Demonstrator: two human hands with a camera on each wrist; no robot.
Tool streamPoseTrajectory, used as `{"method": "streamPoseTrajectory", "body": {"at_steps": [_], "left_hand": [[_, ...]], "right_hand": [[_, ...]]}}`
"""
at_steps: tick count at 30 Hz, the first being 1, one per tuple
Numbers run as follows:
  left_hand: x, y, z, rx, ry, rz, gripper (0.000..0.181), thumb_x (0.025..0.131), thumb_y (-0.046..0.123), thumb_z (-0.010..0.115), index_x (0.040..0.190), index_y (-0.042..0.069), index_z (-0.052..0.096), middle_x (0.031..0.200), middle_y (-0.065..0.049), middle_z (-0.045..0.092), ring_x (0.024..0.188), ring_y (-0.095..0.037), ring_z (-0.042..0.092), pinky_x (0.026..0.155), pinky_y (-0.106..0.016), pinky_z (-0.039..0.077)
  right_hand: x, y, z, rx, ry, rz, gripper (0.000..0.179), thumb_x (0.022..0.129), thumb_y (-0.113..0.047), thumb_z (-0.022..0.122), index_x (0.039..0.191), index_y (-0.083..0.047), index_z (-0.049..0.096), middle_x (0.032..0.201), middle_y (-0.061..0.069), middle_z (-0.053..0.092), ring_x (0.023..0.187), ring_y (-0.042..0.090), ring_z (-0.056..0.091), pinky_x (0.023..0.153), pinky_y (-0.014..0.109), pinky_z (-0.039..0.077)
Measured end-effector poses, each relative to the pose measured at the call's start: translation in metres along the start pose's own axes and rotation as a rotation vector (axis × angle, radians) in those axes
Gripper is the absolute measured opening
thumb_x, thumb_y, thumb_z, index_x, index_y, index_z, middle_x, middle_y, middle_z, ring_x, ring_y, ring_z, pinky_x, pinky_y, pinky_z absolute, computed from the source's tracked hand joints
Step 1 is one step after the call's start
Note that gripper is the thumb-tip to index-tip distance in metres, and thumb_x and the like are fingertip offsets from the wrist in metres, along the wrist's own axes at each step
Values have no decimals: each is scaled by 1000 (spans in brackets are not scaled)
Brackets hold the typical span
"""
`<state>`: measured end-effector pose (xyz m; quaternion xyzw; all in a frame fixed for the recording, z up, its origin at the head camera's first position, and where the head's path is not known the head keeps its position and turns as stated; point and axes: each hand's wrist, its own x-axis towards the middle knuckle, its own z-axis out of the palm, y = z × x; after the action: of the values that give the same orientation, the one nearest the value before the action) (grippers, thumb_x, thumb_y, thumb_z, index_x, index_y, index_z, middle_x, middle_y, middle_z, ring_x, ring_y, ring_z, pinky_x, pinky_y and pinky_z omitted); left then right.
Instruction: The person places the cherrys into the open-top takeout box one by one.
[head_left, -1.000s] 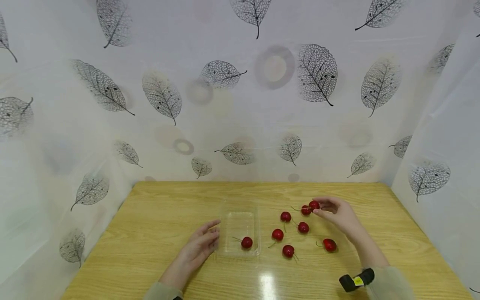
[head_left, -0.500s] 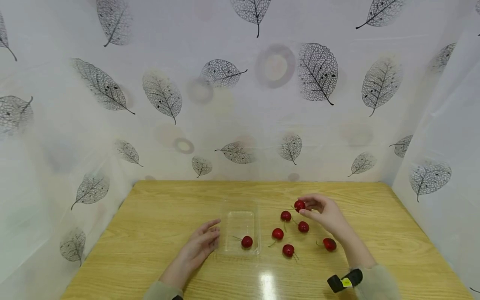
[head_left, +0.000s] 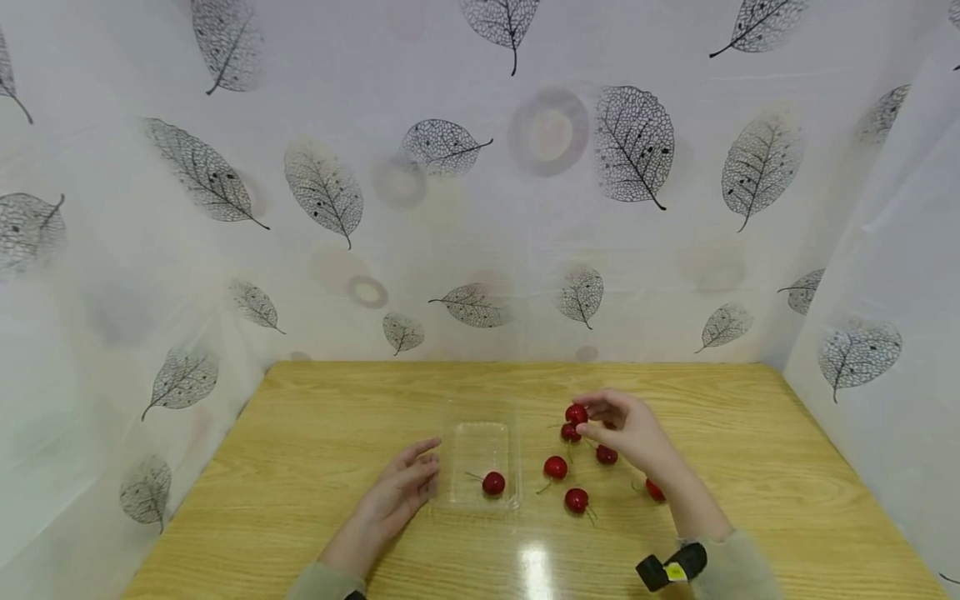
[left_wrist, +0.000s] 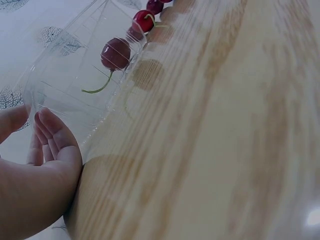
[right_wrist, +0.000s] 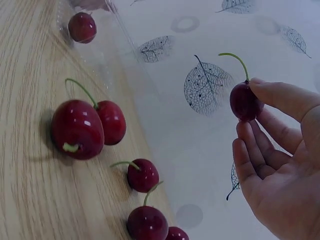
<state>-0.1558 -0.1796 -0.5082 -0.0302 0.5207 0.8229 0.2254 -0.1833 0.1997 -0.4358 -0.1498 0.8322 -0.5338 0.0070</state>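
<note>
My right hand (head_left: 626,429) pinches a dark red cherry (right_wrist: 245,101) between thumb and fingertips, its green stem curving upward in the right wrist view. In the head view this cherry overlaps another cherry (head_left: 570,433) lying on the table. A clear plastic box (head_left: 480,506) stands left of the loose fruit, with one cherry (head_left: 493,483) inside, near its front right corner. My left hand (head_left: 401,493) rests at the box's left side, its fingers (left_wrist: 55,130) loosely extended right at the wall.
Several more cherries lie on the wooden table (head_left: 337,417) right of the box, among them one in front (head_left: 577,501) and one partly behind the right forearm (head_left: 656,492). A leaf-patterned curtain (head_left: 480,233) surrounds the table's back and sides.
My right hand has carried the pinched cherry leftward, toward the box, passing over other cherries. The left hand and box have stayed in place.
</note>
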Motion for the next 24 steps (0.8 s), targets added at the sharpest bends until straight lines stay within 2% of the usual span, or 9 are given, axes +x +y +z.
{"method": "streamPoseTrajectory", "body": {"at_steps": [5,9,16,24], "left_hand": [[0,-1,-1,11,-2,6,43,107,0,53,149,10,48,113,6,54,99,-1,60,90,-16,53],[0,-1,-1,13,4,2,41,108,0,52,147,12,49,114,6,54,99,-2,60,91,-16,53],[0,0,-1,10,13,-1,43,108,0,52,150,10,47,115,6,54,99,-2,59,91,-17,53],[-1,0,0,5,19,-1,44,108,0,52,151,9,47,114,7,54,99,-2,59,91,-17,53]], "right_hand": [[0,-6,8,22,-9,-10,37,95,-7,78,130,1,69,118,17,73,104,1,65,98,24,57],[1,-9,15,58,-31,-20,37,95,-8,79,129,1,69,117,17,73,102,4,67,95,22,56],[2,-10,30,52,-81,-37,36,95,-12,80,128,-1,70,117,13,72,99,5,66,88,25,56],[4,-13,43,72,-107,-31,35,97,-14,79,129,-4,70,124,15,70,107,11,65,95,31,56]]}}
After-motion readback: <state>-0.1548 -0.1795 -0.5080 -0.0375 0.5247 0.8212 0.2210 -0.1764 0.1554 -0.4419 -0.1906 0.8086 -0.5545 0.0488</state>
